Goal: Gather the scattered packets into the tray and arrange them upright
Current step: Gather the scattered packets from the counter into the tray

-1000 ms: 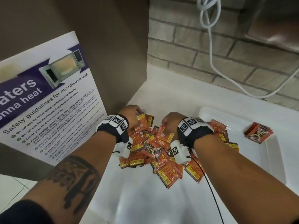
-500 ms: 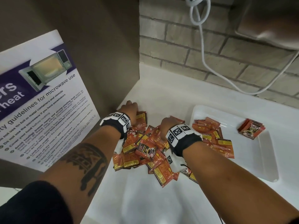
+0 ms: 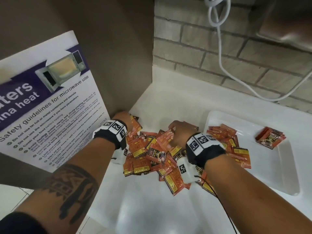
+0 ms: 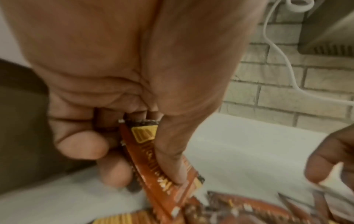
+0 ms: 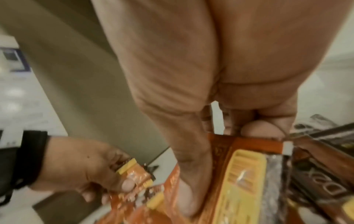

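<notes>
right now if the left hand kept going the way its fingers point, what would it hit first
Probably the brown wall panel. The left hand, gripping a packet, already sits nearly against its base in the corner; how much gap remains is unclear.

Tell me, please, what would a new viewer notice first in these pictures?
The heap of orange packets on the white counter, with both hands in it: the left hand grips a packet, the right hand presses others. Right of it, the white tray holds more packets lying flat.

Orange packets (image 3: 148, 154) with yellow panels lie in a loose, overlapping heap on the counter just left of the white tray (image 3: 285, 174). Several more lie flat inside the tray's left end, and a small stack (image 3: 270, 138) rests flat farther right.
</notes>
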